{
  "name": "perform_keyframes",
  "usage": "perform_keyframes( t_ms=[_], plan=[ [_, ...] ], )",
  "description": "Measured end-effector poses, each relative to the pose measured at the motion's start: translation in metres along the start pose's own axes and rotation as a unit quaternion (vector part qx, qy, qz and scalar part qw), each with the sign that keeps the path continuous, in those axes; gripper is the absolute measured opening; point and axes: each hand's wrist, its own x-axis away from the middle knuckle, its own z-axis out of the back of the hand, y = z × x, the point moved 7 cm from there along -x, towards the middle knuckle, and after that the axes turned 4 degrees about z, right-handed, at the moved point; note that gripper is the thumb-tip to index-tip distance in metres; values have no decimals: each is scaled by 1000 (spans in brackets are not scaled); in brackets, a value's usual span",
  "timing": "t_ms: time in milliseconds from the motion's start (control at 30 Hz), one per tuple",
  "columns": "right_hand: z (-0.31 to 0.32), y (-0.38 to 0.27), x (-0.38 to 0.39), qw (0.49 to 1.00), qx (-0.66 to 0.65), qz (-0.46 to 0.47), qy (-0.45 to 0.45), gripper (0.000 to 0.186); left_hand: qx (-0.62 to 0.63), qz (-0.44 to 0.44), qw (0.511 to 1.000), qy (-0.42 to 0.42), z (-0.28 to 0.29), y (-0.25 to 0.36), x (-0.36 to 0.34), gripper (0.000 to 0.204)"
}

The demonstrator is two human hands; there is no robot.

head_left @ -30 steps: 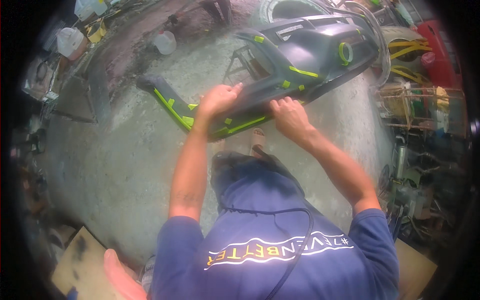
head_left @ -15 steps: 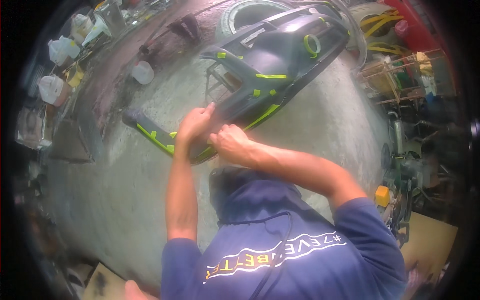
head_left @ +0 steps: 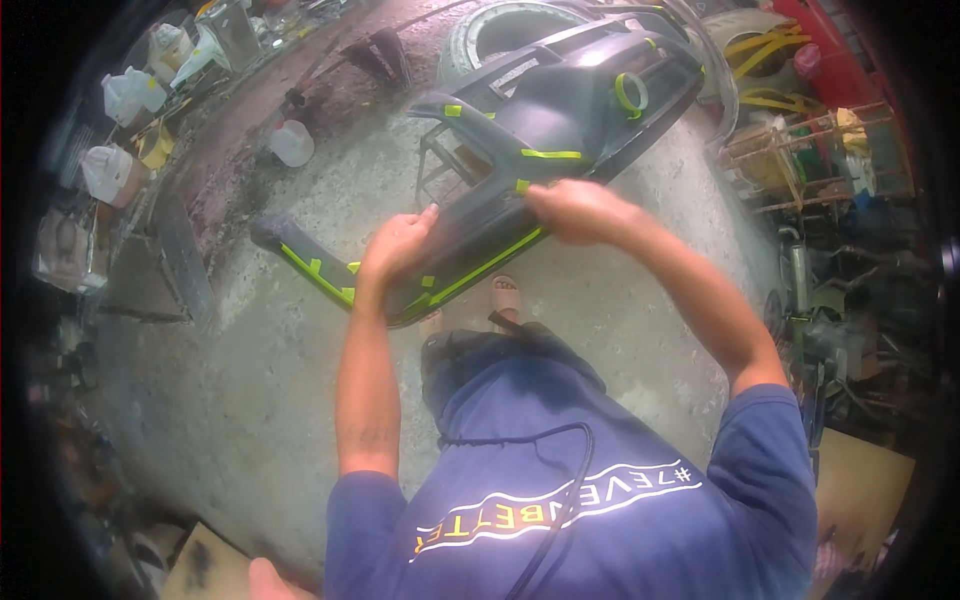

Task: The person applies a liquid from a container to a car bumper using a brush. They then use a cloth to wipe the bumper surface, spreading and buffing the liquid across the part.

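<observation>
A dark grey moulded plastic panel [head_left: 600,110] with bright green-yellow tape strips [head_left: 485,264] along its edge and small tabs on it lies diagonally across the upper middle. A roll of green tape [head_left: 630,92] rests on it. My left hand [head_left: 398,245] grips the panel's lower left section, thumb pointing up along the surface. My right hand [head_left: 578,210], slightly blurred, is at the panel's near edge beside a small tape tab, its fingers curled; what, if anything, is in them is hidden.
A tyre [head_left: 462,30] and a metal frame sit beyond the panel on the concrete floor [head_left: 230,410]. Plastic jugs [head_left: 292,145] are at the upper left, a cluttered wire rack [head_left: 760,170] at the right, boards [head_left: 865,480] in both lower corners, my sandalled foot [head_left: 506,295] below the panel.
My right hand moved left to beside my left hand half a second ago, and is now back to the right, higher along the edge. The panel appears lower and further left than a second ago.
</observation>
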Motion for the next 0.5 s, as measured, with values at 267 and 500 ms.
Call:
perform_keyframes(
  t_ms=[267, 500],
  plan=[
    [83, 77, 168, 851, -407, -42, 329, 26, -37, -29, 998, 43, 15, 10, 16, 59],
    [-26, 147, 214, 649, -604, -175, 428, 25, -5, -109, 979, 174, 25, -9, 26, 37]
  ],
)
